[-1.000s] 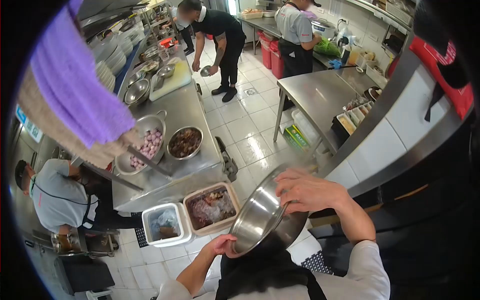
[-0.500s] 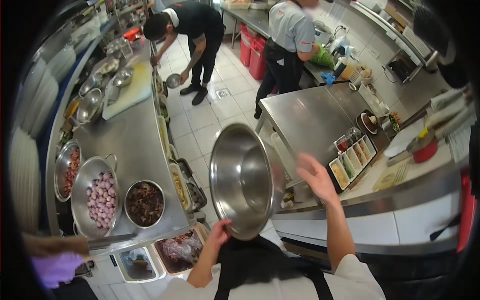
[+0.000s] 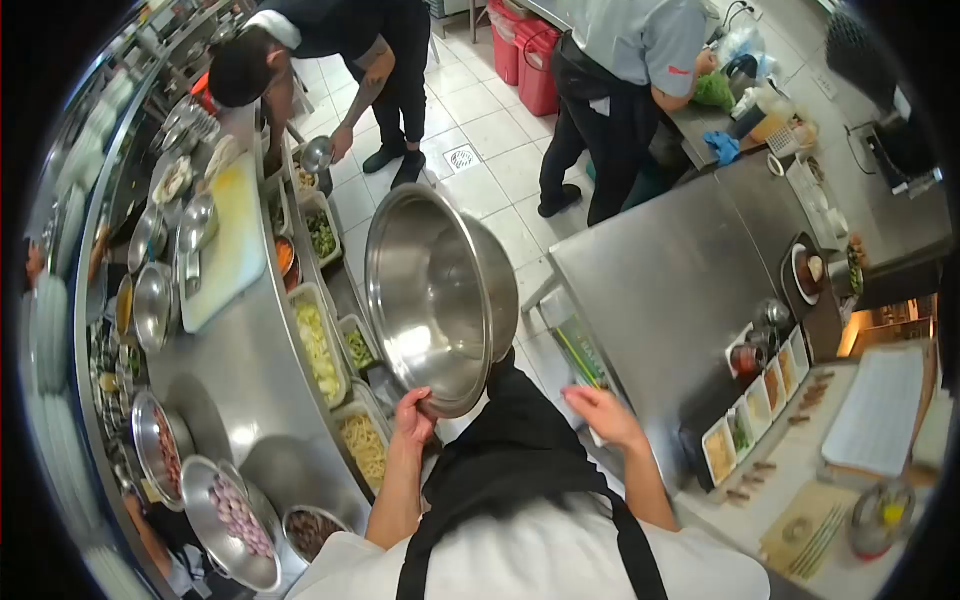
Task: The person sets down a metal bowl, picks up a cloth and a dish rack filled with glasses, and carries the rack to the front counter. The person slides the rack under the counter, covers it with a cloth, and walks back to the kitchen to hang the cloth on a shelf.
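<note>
A large stainless steel mixing bowl (image 3: 428, 300) is tipped on its side in front of me, its hollow facing left; nothing shows inside. My left hand (image 3: 414, 414) is closed on its lower rim. To the right of the bowl, apart from it, my right hand (image 3: 606, 414) is raised, fingers loosely bent and holding nothing visible. On the steel counter (image 3: 225, 390) at left stand a bowl of reddish pieces (image 3: 160, 450), a colander (image 3: 205, 510) of small purple onions and a bowl of dark pieces (image 3: 310, 528).
Tubs of shredded food (image 3: 317, 345) and noodles (image 3: 362, 447) line the left counter's side. A co-worker (image 3: 385, 80) bends there with a small bowl (image 3: 317, 153); another person (image 3: 625, 90) stands at the far counter. A steel worktop (image 3: 670, 290) with ingredient trays (image 3: 757, 410) lies right.
My view has shifted, with more of the left counter's tubs showing. My right hand has dropped and its fingers have curled. The bowl stays in my left hand.
</note>
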Tool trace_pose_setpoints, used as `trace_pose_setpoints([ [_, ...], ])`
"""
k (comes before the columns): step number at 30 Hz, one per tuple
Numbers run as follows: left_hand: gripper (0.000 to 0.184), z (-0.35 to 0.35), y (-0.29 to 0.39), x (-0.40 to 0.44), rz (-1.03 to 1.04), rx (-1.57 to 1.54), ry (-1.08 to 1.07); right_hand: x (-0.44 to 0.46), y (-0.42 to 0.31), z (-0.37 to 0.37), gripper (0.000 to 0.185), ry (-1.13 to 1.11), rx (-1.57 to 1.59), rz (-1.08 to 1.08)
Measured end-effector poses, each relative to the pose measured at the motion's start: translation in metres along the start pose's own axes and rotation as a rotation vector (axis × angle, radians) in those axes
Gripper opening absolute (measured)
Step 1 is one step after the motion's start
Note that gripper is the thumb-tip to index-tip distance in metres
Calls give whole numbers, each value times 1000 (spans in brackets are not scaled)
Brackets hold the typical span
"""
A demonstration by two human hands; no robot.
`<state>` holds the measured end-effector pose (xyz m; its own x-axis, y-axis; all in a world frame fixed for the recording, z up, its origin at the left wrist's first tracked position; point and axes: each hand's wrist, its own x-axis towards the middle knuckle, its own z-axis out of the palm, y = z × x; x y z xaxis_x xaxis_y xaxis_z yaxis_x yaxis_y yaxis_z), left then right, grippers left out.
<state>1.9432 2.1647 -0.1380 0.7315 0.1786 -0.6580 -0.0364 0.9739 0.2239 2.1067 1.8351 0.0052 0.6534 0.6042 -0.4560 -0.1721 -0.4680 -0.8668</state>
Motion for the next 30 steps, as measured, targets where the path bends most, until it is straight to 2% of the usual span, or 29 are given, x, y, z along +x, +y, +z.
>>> trace_pose_setpoints([
  [1, 12, 7, 19, 16, 6, 6, -4, 31, -41, -16, 32, 30, 269, 4],
  [2, 17, 14, 36, 26, 54, 66, 33, 67, -70, -39, 36, -45, 320, -19],
  [4, 23, 51, 83, 65, 113, 122, 69, 186, -154, -81, 42, -37, 167, -168],
  [5, 29, 63, 98, 73, 204, 182, 114, 233, -174, -90, 45, -61, 175, -147],
  [7, 36, 99, 122, 90, 360, 274, 174, 328, -194, -99, 52, -130, 210, -66],
  [9, 37, 130, 151, 117, 376, 315, 218, 415, -210, -102, 56, -183, 238, 5],
  [11, 41, 135, 180, 157, 350, 387, 259, 494, -224, -104, 53, -329, 163, 135],
  [13, 46, 154, 205, 205, 323, 451, 283, 572, -223, -113, 48, -308, 65, 180],
  [15, 41, 183, 229, 250, 398, 587, 361, 652, -219, -122, 44, -277, -26, 230],
  [17, 41, 206, 260, 314, 325, 643, 372, 721, -221, -140, 47, -150, -302, 205],
  [18, 40, 223, 273, 341, 279, 623, 362, 737, -234, -147, 51, -116, -377, 104],
  [19, 40, 235, 287, 360, 224, 614, 362, 750, -242, -151, 51, -114, -373, 127],
  [20, 39, 246, 302, 386, 163, 617, 265, 773, -251, -162, 53, -110, -431, 75],
  [21, 39, 261, 318, 416, 165, 616, 256, 804, -265, -178, 55, -102, -493, 10],
  [23, 40, 279, 339, 460, -5, 757, 235, 856, -259, -194, 55, -92, -402, 55],
  [24, 38, 283, 345, 487, -70, 823, 337, 876, -273, -201, 54, -70, -419, 136],
  [25, 43, 286, 355, 510, -194, 874, 340, 898, -288, -210, 53, -44, -436, 215],
  [26, 49, 279, 366, 536, -210, 1054, 305, 900, -306, -210, 51, 119, -415, 122],
  [27, 55, 274, 378, 555, -228, 1231, 269, 911, -319, -213, 51, 132, -407, 125],
  [29, 51, 280, 399, 576, -151, 1181, 334, 944, -339, -222, 49, 218, -729, 129],
  [30, 48, 288, 406, 585, -72, 1115, 409, 958, -351, -224, 35, 232, -754, 205],
])
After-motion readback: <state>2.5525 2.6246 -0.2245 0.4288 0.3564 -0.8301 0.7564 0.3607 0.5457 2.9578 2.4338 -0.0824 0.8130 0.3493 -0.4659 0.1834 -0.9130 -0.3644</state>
